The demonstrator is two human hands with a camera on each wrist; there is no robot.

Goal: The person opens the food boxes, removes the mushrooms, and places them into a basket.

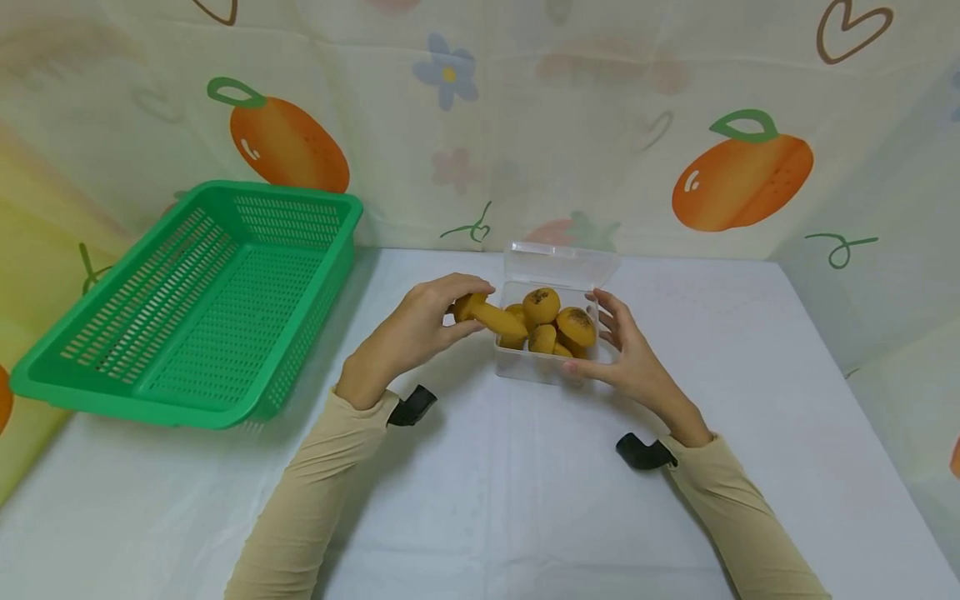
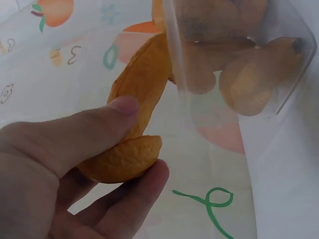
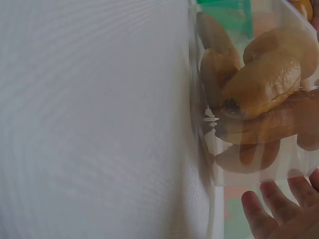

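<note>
My left hand [image 1: 423,321] pinches a yellow-brown mushroom [image 1: 495,317] by its cap, between thumb and fingers. Its stem points right and overlaps the left rim of a clear plastic box [image 1: 525,367]. Several similar mushrooms [image 1: 542,307] lie in that box, some with dark speckles on their rounded ends. My right hand [image 1: 633,358] grips the box at its right side, thumb at the front and fingers toward the back. In the left wrist view, the thumb presses on the stem [image 2: 144,84] close to the cap [image 2: 124,159].
The box's clear lid [image 1: 558,265] stands raised at the back. A green slotted basket [image 1: 258,392] stands on the left of the white-covered table [image 1: 547,500]. Behind hangs a printed curtain [image 1: 510,125]. Dark wrist pieces [image 1: 412,406] stick out from both sleeves.
</note>
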